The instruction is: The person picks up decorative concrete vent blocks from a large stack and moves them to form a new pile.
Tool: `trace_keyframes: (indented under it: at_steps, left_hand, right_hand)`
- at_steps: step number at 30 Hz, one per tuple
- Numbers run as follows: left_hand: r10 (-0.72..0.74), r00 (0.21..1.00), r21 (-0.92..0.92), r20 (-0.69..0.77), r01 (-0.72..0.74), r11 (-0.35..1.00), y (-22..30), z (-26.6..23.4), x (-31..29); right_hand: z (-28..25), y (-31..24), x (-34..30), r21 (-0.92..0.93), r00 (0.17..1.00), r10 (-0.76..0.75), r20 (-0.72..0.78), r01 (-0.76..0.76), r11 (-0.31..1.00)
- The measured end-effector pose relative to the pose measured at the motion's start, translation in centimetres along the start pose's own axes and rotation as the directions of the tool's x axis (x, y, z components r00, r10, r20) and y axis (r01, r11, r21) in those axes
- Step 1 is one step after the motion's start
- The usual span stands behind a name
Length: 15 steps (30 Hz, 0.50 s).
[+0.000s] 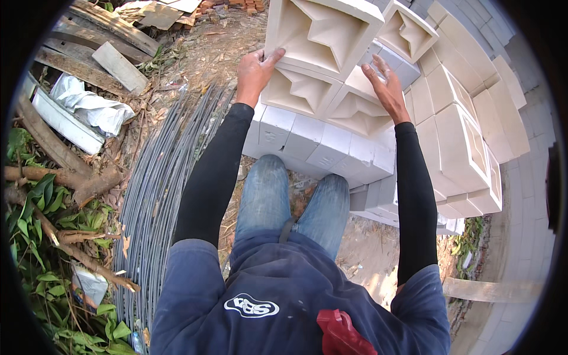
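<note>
In the head view, the top cream hollow block lies just ahead-right of the nearer left grip, whose thumb touches its corner; squeezing can't be told. The right grip spreads wide beside it, holding nothing.

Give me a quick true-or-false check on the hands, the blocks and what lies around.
1. The left hand is at the edge of a hollow block. True.
2. The right hand is clenched into a fist. False: the right hand is open.
3. Thin grey rods lie left of the jeans. True.
4. Both forearms wear white sleeves. False: black sleeves.
</note>
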<state>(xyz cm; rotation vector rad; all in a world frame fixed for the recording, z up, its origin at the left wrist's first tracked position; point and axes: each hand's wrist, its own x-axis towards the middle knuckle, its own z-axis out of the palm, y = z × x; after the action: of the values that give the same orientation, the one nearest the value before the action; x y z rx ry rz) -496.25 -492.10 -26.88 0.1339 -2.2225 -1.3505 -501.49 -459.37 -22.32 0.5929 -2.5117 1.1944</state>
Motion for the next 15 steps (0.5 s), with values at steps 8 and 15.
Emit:
trace_keyframes:
  at_steps: [8,15]
  left_hand:
    - [-0.03,1.0,0.025,-0.007,0.03,0.999,0.6,0.2,0.4]
    - [0.043,0.997,-0.087,-0.057,-0.048,0.995,-0.1,-0.1,-0.2]
  right_hand:
    - [2.1,-0.6,1.5,-0.31,0.978,-0.081,0.192,0.139,0.94]
    - [2.9,-3.1,1.3,-0.412,0.964,0.053,0.26,0.061,0.909]
